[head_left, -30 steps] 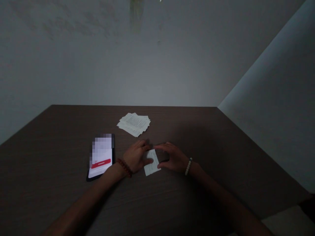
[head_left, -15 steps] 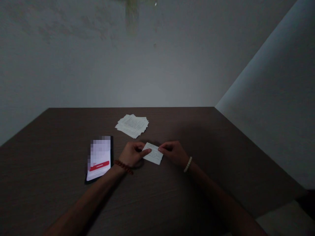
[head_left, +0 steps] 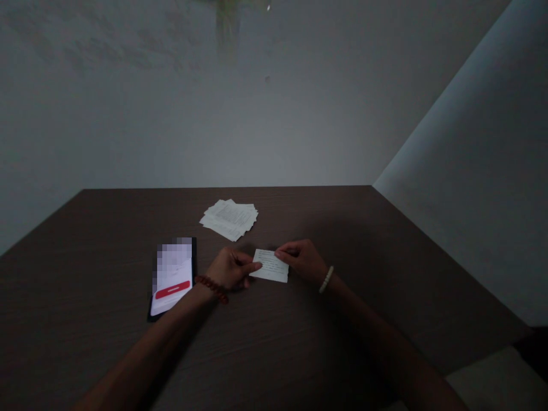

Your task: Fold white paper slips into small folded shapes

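Both hands meet at a small white paper card [head_left: 271,269] with lines of dark text on it, held over the table. My left hand [head_left: 230,268], with a reddish-brown bead bracelet at the wrist, pinches its left edge, thumb on top. At the upper right edge, my right hand [head_left: 302,260] has its thumb and fingertips closed on the card; a pale bead bracelet circles that wrist. Whether it is one sheet or a thin stack, I cannot tell. Beyond my left hand lies a loose, fanned pile of printed white papers [head_left: 230,220].
Left of my left forearm lies a phone [head_left: 173,274] with a lit screen and a red bar, partly pixelated. The dark wooden table [head_left: 257,348] reaches back to a grey wall [head_left: 299,131]. Another wall [head_left: 483,188] slants along the right side.
The card has turned slightly, its lower edge now more level, and different text seems to face up. My right hand has risen a little at the card's edge. Pile and phone stay put.
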`<state>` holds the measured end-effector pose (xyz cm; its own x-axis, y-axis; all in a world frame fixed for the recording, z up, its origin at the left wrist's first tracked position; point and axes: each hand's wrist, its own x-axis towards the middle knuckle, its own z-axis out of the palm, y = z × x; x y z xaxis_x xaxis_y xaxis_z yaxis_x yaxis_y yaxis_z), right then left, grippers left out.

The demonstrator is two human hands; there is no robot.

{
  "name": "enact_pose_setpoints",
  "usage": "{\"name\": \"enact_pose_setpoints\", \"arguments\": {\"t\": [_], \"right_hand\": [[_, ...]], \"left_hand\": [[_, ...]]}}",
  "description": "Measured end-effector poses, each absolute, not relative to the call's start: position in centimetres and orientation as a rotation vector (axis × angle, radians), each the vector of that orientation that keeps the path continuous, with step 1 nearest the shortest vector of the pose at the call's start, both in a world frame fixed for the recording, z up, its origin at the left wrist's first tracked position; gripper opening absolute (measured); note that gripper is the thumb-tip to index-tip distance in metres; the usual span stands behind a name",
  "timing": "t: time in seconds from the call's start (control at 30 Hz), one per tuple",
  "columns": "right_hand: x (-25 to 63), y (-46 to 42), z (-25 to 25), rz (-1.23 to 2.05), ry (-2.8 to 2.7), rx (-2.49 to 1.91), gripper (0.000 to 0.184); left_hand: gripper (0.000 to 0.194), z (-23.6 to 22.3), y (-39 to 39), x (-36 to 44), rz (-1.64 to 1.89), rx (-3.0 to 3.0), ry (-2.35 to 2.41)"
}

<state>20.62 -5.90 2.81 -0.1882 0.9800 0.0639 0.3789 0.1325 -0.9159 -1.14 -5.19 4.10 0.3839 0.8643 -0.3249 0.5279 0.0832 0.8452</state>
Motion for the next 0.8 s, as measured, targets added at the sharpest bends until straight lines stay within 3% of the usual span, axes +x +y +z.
{"name": "enact_pose_setpoints", "arguments": {"t": [0.5, 0.8], "right_hand": [[21.07, -5.33, 2.54, 1.118, -1.778, -1.327, 0.030], [20.34, -5.31, 2.12, 0.686, -2.116, -1.430, 0.015]], "left_hand": [[0.036, 3.82, -5.38, -0.67, 0.514, 1.777, 1.295], [0.018, 3.22, -5.53, -0.45, 0.514, 2.131, 1.412]]}}
